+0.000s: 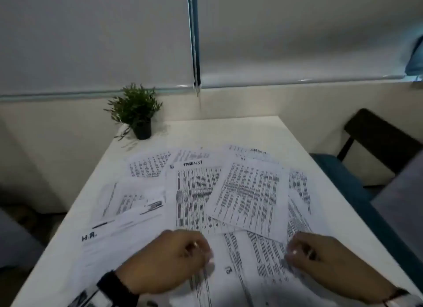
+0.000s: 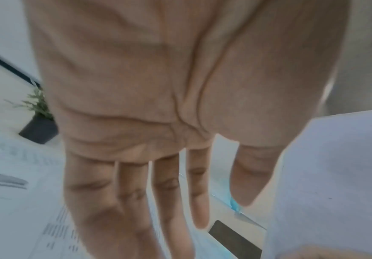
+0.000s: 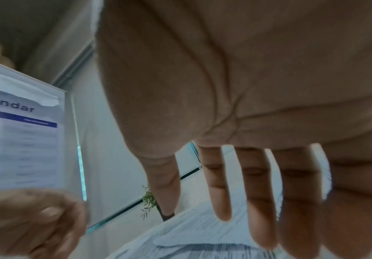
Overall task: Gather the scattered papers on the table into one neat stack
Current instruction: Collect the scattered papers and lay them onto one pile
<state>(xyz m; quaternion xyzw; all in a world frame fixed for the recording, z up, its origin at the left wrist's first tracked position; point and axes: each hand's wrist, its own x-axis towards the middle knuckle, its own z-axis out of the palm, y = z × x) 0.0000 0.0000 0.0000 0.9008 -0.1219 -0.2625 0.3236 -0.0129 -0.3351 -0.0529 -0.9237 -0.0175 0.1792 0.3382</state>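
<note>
From the head view, the papers (image 1: pixel 229 192) lie fanned and overlapping across the middle of the white table (image 1: pixel 263 130), some skewed over others, none squared into a stack yet. The left hand (image 1: pixel 169 258) and right hand (image 1: pixel 325 263) sit apart over the nearest sheets; whether they touch the paper cannot be told through the blur. Thin printed sheets like these should be light, limp and slick on each other, so they are best swept together flat by their outer edges and not pinched at one corner, which would likely fold them. The left wrist view shows the left hand's fingers (image 2: pixel 169 192) straight and spread, holding nothing, above printed sheets, with a potted plant (image 2: pixel 39 121) off to the side. The right wrist view shows the right fingers (image 3: pixel 258 192) likewise extended and empty over the printed sheets.
</note>
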